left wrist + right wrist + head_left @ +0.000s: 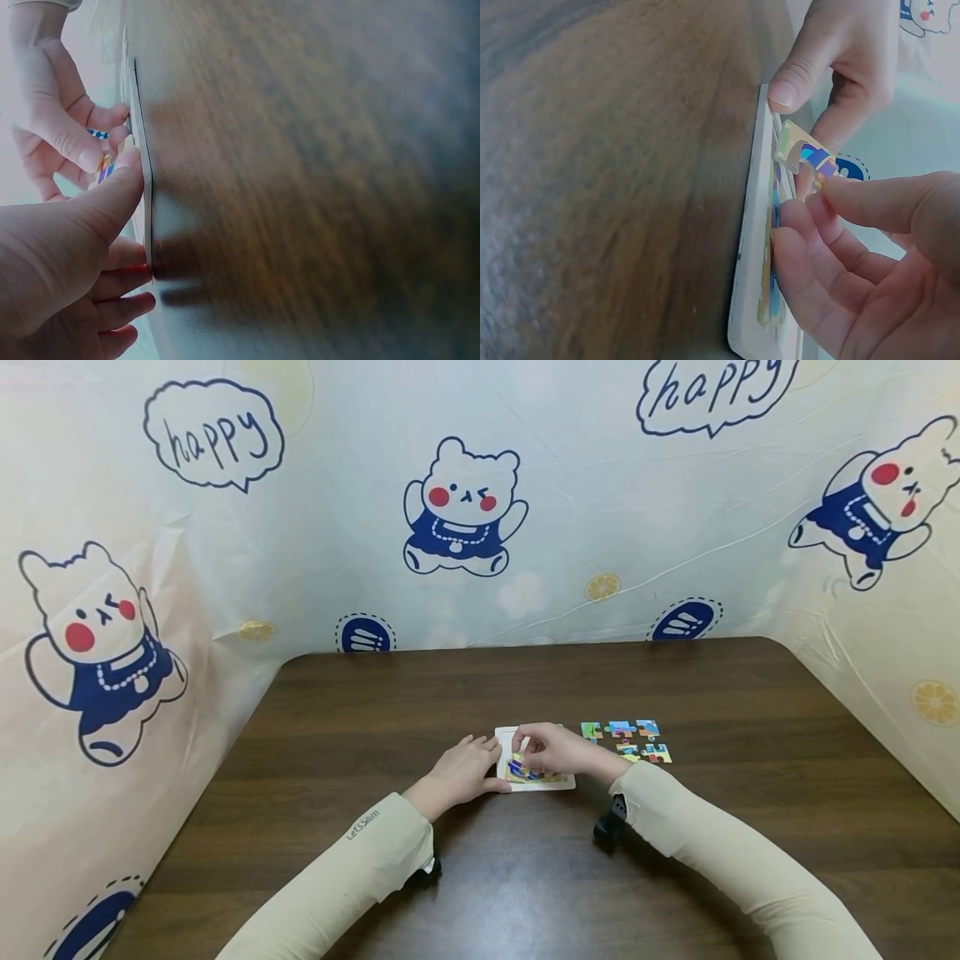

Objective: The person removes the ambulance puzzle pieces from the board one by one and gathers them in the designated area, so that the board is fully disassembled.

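Observation:
A white puzzle tray (506, 740) with coloured pieces in its lower part lies flat on the table. My left hand (461, 772) rests at the tray's left side, fingers extended, with the thumb (784, 91) touching its near-left corner. Over the tray, my right hand (551, 747) pinches a jigsaw piece (819, 159) between thumb and fingers. In the right wrist view that piece is tilted above the tray's left part and shows purple, blue and yellow print. Much of the tray's picture is hidden by the right hand.
Several loose jigsaw pieces (621, 728) lie in rough rows right of the tray, partly behind the right forearm. The brown wooden table (360, 710) meets a printed cloth backdrop (322, 527) along its back and sides.

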Tool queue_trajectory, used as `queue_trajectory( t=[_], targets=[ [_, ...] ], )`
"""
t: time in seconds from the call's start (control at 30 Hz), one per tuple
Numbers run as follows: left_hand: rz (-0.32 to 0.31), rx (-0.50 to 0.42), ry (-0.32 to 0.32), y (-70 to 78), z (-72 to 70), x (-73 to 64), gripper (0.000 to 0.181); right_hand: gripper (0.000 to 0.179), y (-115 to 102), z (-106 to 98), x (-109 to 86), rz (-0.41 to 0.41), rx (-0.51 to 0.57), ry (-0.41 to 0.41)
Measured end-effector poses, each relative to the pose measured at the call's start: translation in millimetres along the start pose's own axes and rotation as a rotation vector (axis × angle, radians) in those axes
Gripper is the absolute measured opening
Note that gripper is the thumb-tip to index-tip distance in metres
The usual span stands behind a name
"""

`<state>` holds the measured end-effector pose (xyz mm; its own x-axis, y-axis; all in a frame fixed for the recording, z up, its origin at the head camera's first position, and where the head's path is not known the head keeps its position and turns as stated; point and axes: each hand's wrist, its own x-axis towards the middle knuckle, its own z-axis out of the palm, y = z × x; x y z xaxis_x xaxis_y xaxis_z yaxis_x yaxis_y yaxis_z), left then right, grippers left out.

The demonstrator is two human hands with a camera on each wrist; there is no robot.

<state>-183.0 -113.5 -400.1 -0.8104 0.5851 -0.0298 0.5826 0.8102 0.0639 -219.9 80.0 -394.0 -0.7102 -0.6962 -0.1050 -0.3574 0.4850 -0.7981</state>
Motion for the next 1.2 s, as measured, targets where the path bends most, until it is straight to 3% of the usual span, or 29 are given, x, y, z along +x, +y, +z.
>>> queue_trajectory(
  t=[0.2, 0.57, 1.2],
  targets=[
    [0.0, 0.008, 0.003, 0.6, 0.6, -0.9, 0.063, 0.011, 0.6, -2.3, -2.0, 0.005, 0.038, 0.001],
    [0.011, 0.01, 0.017, 0.1, 1.9, -1.7, 0.062, 0.012, 0.1, -15.2, -8.1, -0.097, 0.065, 0.028],
    [0.004, 0.007, 0.009, 0.7, 0.7, -1.5, 0.065, 0.015, 2.7, -39.9, -24.0, 0.012, 0.071, 0.071]
  ],
)
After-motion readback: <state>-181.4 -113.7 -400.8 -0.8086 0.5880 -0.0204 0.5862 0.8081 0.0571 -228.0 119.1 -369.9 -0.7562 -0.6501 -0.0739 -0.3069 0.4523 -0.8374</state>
